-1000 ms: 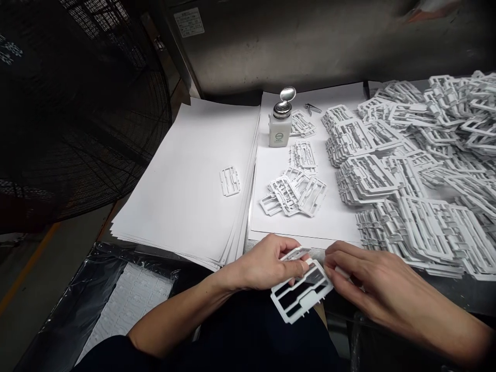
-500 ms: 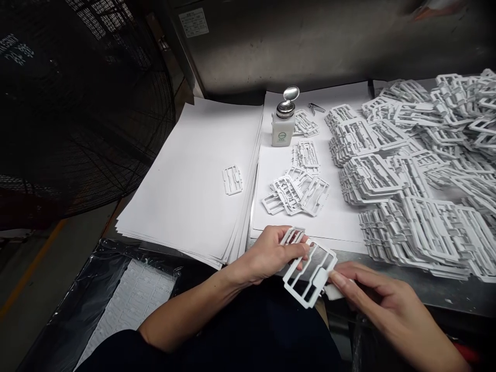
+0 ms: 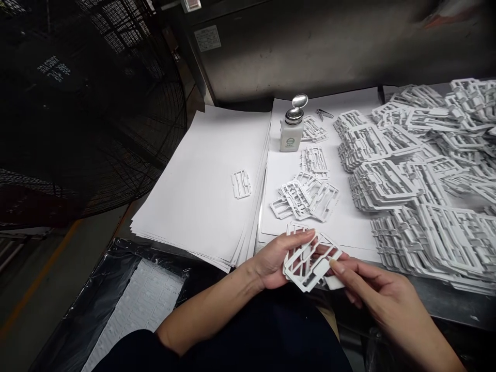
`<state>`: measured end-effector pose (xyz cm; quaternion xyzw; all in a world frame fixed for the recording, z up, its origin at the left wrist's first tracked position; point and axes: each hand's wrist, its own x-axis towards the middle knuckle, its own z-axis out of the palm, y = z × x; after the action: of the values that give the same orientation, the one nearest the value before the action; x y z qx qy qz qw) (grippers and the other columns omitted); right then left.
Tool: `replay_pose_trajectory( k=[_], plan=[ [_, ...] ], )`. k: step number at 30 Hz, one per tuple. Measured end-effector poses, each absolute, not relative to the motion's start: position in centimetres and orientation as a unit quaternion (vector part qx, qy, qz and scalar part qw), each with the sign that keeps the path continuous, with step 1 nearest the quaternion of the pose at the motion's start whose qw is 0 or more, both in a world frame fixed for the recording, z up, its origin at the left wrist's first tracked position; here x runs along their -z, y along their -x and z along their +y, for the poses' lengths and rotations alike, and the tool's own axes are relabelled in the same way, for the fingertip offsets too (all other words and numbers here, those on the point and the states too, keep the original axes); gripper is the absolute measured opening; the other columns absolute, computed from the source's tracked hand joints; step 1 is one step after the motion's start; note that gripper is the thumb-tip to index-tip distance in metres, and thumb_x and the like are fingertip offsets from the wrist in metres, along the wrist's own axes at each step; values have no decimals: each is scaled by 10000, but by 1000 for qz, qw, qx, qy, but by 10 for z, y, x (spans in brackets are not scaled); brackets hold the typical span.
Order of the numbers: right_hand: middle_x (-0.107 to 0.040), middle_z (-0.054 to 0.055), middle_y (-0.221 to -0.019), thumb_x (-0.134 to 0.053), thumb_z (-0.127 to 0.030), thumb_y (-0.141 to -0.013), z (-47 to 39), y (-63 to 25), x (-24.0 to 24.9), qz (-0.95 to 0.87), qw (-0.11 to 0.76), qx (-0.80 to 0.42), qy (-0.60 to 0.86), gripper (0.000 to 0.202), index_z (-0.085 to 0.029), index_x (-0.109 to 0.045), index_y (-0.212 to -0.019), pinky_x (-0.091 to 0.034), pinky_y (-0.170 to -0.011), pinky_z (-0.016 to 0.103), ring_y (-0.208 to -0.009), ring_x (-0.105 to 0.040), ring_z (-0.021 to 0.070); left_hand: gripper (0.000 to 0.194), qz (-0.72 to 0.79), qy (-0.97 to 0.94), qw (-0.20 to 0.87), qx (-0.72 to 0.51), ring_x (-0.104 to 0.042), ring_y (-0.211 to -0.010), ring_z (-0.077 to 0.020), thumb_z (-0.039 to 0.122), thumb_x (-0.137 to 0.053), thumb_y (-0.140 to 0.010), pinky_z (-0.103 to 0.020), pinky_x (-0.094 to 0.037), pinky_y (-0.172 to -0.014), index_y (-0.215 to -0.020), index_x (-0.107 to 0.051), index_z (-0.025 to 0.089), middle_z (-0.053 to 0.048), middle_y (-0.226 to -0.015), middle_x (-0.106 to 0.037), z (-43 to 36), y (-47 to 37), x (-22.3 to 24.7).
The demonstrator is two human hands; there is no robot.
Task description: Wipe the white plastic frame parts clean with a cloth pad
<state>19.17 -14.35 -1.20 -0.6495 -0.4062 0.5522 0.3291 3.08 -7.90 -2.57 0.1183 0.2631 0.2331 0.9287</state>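
Note:
My left hand (image 3: 271,261) is closed on white slotted plastic frames, its thumb lying along the upper edge. One white plastic frame (image 3: 321,267) faces me, tilted, and a second frame (image 3: 293,227) shows behind it. My right hand (image 3: 374,281) pinches the right edge of the front frame by its solid tab. Under the right fingers there is also a small folded white pad (image 3: 334,282), perhaps cloth. Several loose frames (image 3: 296,199) lie on the paper just beyond my hands. Fingers behind the held frames are partly hidden.
White paper sheets (image 3: 201,175) cover the bench, with a single frame (image 3: 242,184) on the left stack. A pump bottle (image 3: 290,135) and a nail clipper (image 3: 324,113) stand farther back. Piled frames (image 3: 387,181) fill the right. A large fan (image 3: 85,103) and a plastic-lined box (image 3: 132,305) are at left.
The frame in my left hand now overlaps behind the front one, and my left thumb has shifted onto its upper edge. My right hand keeps its pinch. The view has shifted slightly left.

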Motion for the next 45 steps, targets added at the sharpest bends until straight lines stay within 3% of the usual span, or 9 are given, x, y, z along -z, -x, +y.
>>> replay_pose_trajectory(
  k=[7, 12, 18, 25, 30, 33, 36, 41, 45],
  plan=[
    [-528, -8, -504, -690, -524, -694, -148, -204, 15, -432, 335, -510, 664, 350, -189, -700, -798, -444, -439, 206, -469, -503, 133, 398, 240, -38, 938, -246, -641, -839, -203, 308, -400, -897, -297, -462, -816, -946, -652, 4, -187, -965, -663, -80, -28, 32],
    [-701, 8, -783, -734, -454, -675, -160, -202, 11, -389, 409, -436, 701, 355, -246, -666, -954, -555, -631, 181, -684, -671, 187, 226, 268, -5, 927, -264, -630, -785, -178, 199, -536, -820, -284, -447, -806, -905, -662, 32, -123, -861, -667, -80, -27, 34],
    [-707, 23, -776, -719, -429, -689, -150, -177, 2, -434, 455, -419, 655, 269, -219, -684, -854, -548, -636, 137, -646, -677, 159, 280, 226, 16, 945, -237, -605, -698, -177, 242, -509, -846, -336, -466, -737, -925, -638, 7, -119, -778, -634, -82, -27, 34],
    [-711, 31, -842, -732, -444, -680, -151, -177, 4, -412, 448, -434, 664, 344, -217, -680, -933, -563, -694, 179, -746, -686, 192, 239, 230, 47, 938, -255, -629, -746, -200, 203, -518, -842, -346, -455, -771, -930, -628, 10, -132, -799, -660, -85, -28, 38],
    [-697, 19, -895, -691, -456, -730, -155, -175, 4, -424, 444, -378, 692, 324, -235, -674, -966, -575, -741, 241, -789, -674, 199, 224, 221, 56, 937, -264, -639, -756, -205, 177, -531, -823, -343, -451, -794, -919, -628, 0, -133, -807, -669, -84, -28, 37],
    [-678, 25, -892, -645, -455, -783, -154, -170, 1, -497, 414, -305, 699, 289, -242, -664, -977, -569, -662, 247, -707, -643, 174, 236, 238, 52, 933, -266, -640, -755, -199, 189, -531, -825, -319, -455, -775, -928, -624, -2, -131, -808, -668, -84, -28, 36],
    [-644, 38, -938, -595, -363, -853, -151, -159, -1, -587, 404, -253, 655, 205, -240, -633, -1013, -532, -661, 261, -698, -601, 155, 256, 254, 38, 931, -259, -638, -798, -209, 218, -505, -841, -340, -450, -816, -936, -624, 11, -128, -831, -663, -84, -29, 36],
    [-590, 79, -1021, -546, -110, -864, -159, -151, 2, -761, 385, -214, 477, 267, -184, -541, -1120, -487, -862, 281, -967, -580, 181, 262, 220, 18, 939, -262, -615, -961, -249, 244, -471, -866, -354, -435, -875, -881, -633, 38, -165, -938, -655, -82, -28, 35],
    [-585, 69, -1031, -556, -176, -870, -177, -173, 14, -756, 352, -193, 517, 281, -208, -529, -1147, -490, -817, 254, -924, -597, 177, 244, 220, 11, 924, -312, -591, -1044, -267, 214, -447, -882, -370, -436, -895, -901, -633, 58, -159, -975, -660, -78, -26, 32]
  ],
)
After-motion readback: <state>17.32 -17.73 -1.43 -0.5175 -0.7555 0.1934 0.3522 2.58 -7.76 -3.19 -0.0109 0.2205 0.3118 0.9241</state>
